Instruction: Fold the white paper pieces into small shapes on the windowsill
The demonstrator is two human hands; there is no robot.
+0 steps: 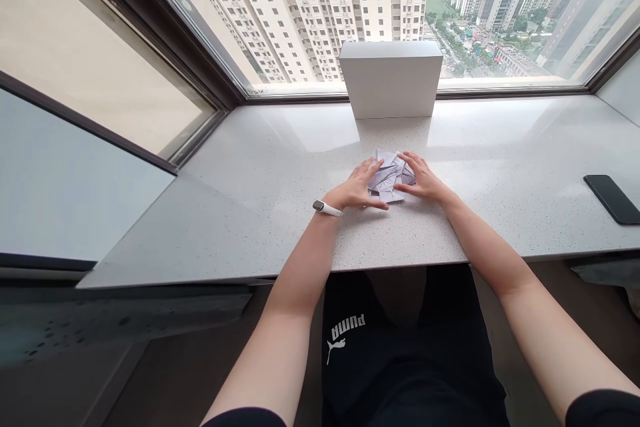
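Note:
A creased, partly folded sheet of white paper (pixel 391 177) lies on the pale speckled stone sill (pixel 280 167) in front of me. My left hand (pixel 361 188), with a white band on its wrist, rests flat on the paper's left side, fingers stretched out. On the paper's right side lies my right hand (pixel 423 179), its fingers also extended and pressing the paper down. Neither hand lifts the paper.
A white rectangular box (pixel 391 79) stands upright behind the paper against the window. A black phone (pixel 612 198) lies face down at the sill's right end. Dark window frames (pixel 165 33) border the left and back. My legs in black shorts are below the sill's front edge.

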